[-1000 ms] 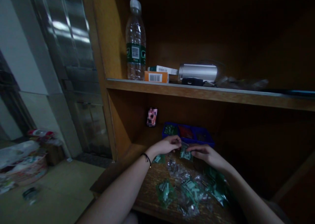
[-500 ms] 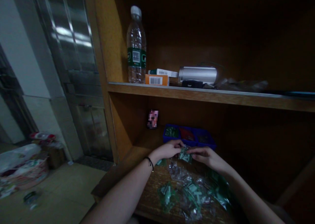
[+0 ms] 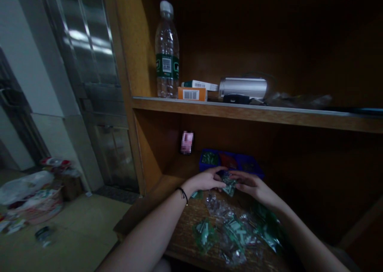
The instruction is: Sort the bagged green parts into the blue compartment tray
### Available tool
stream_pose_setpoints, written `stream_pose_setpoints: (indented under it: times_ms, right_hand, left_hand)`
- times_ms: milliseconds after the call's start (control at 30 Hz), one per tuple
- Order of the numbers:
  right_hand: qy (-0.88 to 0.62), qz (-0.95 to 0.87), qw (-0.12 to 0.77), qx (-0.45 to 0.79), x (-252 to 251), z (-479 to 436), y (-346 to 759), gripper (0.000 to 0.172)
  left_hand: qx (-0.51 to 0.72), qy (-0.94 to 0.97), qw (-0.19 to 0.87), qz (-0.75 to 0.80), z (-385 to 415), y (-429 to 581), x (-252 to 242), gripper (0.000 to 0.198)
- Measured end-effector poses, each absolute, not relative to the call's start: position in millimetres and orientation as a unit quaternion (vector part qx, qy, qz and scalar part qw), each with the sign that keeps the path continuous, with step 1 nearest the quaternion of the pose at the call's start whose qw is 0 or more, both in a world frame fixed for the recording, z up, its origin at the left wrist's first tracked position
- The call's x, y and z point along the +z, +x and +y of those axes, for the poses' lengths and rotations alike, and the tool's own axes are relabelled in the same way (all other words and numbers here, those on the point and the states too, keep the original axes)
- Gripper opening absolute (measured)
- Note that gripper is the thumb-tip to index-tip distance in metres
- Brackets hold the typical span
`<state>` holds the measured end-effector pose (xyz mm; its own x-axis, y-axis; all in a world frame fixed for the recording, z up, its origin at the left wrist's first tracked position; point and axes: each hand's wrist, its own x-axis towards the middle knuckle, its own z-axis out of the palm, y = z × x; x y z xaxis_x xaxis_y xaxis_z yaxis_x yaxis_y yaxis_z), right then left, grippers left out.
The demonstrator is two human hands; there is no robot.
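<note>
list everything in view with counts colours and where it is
plastic water bottle: 1, clear with green label, upright on upper shelf
orange box: 1, orange, upper shelf
silver cylinder: 1, silver, upper shelf
divided tray: 1, blue, back of lower shelf
loose packets: many, clear and green, on wooden ledge
green packet: 1, green, between the hands
steel door: 1, silver, left of shelves
floor clutter: several items, mixed colours, floor at left
left hand: 1, on green packet, black wristband
right hand: 1, on green packet
</note>
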<state>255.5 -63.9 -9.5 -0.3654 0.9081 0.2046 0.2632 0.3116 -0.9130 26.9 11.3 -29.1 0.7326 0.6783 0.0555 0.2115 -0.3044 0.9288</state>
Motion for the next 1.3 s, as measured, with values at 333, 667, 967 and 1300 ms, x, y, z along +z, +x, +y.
stream_pose_setpoints:
  times_ms: [333, 667, 967, 1300]
  right_hand:
    - [-0.552, -0.638, 0.494, 0.213, -17.9, -41.9, 289.8, 0.05]
    - [-0.602, -0.701, 0.383, -0.009, -35.2, -25.6, 302.1, 0.034]
    - [-0.669, -0.621, 0.408, 0.012, -22.3, -34.4, 299.0, 0.04]
    - [-0.652, -0.636, 0.413, 0.007, -24.5, -35.3, 293.9, 0.036]
  left_hand:
    - [0.232, 0.808, 0.47, 0.269, 15.8, 26.5, -35.7, 0.054]
    - [0.254, 0.819, 0.434, 0.277, 13.4, 25.6, -29.8, 0.041]
    - [0.43, 0.75, 0.379, 0.33, 27.4, 22.1, -22.1, 0.008]
    - [0.578, 0.606, 0.143, 0.528, 64.6, -7.2, -23.8, 0.01]
